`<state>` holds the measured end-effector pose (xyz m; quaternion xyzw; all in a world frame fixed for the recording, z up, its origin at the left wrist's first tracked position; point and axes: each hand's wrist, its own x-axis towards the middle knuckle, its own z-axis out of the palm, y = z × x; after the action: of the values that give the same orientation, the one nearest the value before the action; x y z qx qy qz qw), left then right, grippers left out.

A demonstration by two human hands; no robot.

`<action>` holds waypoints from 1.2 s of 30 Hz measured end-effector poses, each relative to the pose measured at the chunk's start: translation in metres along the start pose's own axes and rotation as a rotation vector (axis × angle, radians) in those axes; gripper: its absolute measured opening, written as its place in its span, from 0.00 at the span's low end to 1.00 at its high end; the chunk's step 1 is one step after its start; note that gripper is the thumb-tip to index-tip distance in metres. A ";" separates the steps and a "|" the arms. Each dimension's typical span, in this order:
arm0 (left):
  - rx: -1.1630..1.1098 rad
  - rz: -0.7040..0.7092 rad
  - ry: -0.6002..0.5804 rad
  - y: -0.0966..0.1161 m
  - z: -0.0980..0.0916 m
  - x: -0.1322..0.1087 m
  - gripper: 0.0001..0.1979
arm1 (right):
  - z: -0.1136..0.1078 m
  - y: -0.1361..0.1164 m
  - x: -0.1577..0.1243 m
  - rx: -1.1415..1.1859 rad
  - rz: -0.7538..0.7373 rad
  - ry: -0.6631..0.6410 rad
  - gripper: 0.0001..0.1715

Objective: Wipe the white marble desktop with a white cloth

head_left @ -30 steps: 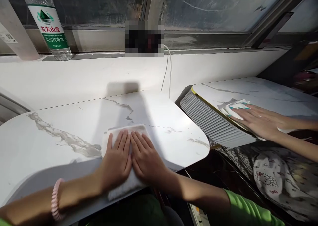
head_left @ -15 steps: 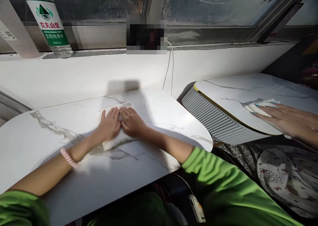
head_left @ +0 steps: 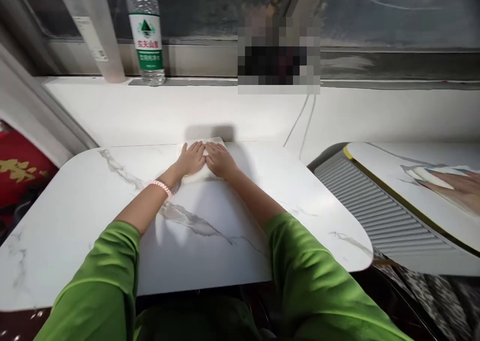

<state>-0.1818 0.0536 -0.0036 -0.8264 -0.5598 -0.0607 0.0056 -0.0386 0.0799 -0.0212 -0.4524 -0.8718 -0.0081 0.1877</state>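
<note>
A white cloth (head_left: 201, 175) lies spread near the far edge of the white marble-patterned table (head_left: 217, 261). My left hand (head_left: 192, 159) rests flat on it, with the fingers stretched toward the wall; a pink coiled band (head_left: 161, 187) circles that wrist. Beside it, my right hand (head_left: 220, 160) also presses flat on the cloth, thumbs close together. Both hands are open, and they hide the middle of the cloth.
On the window ledge stand a labelled water bottle (head_left: 150, 56) and a tall clear plastic cup (head_left: 98, 41). Thin cables (head_left: 308, 123) hang down the wall. At right, another person's hand (head_left: 459, 187) lies on a white cloth (head_left: 425, 175) on a second, ribbed-sided table (head_left: 378, 206).
My two hands and the cloth have slid away from me, up to the table's far edge. The view has turned left, showing more of the cup and a red item at left.
</note>
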 end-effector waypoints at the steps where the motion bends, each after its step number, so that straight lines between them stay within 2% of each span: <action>1: 0.004 -0.006 0.002 0.001 0.000 -0.005 0.28 | 0.001 -0.003 -0.003 -0.005 -0.003 -0.007 0.30; 4: 0.021 -0.015 -0.001 0.005 -0.003 -0.027 0.28 | 0.001 -0.018 -0.018 -0.021 -0.025 -0.014 0.31; 6: 0.027 0.002 -0.013 0.008 -0.005 -0.050 0.28 | -0.001 -0.034 -0.037 -0.037 -0.046 0.003 0.30; 9: 0.025 0.046 -0.027 0.021 -0.008 -0.098 0.28 | -0.008 -0.063 -0.078 -0.045 -0.085 0.020 0.31; 14: 0.027 0.033 0.031 0.060 -0.017 -0.195 0.29 | -0.027 -0.113 -0.154 0.041 -0.243 0.012 0.33; 17: 0.024 0.003 0.073 0.074 -0.022 -0.237 0.29 | -0.036 -0.136 -0.179 0.096 -0.315 0.016 0.35; 19: 0.031 -0.014 0.072 0.075 -0.025 -0.251 0.29 | -0.037 -0.146 -0.181 0.117 -0.335 0.007 0.35; 22: 0.060 -0.048 0.033 0.063 -0.027 -0.251 0.29 | -0.032 -0.151 -0.166 0.124 -0.344 -0.020 0.35; 25: 0.083 -0.081 -0.022 0.040 -0.028 -0.232 0.29 | -0.020 -0.150 -0.134 0.116 -0.341 -0.028 0.34; 30: 0.122 -0.124 -0.095 -0.021 -0.030 -0.183 0.30 | 0.008 -0.147 -0.059 0.076 -0.297 -0.014 0.33; 33: 0.109 -0.122 -0.098 -0.061 -0.030 -0.151 0.30 | 0.024 -0.147 -0.015 0.050 -0.259 0.011 0.31; 36: 0.067 -0.136 -0.108 -0.093 -0.031 -0.123 0.29 | 0.037 -0.145 0.020 0.042 -0.207 0.031 0.29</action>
<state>-0.3158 -0.0282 0.0087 -0.7880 -0.6157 0.0025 -0.0013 -0.1763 0.0169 -0.0264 -0.3557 -0.9109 -0.0162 0.2085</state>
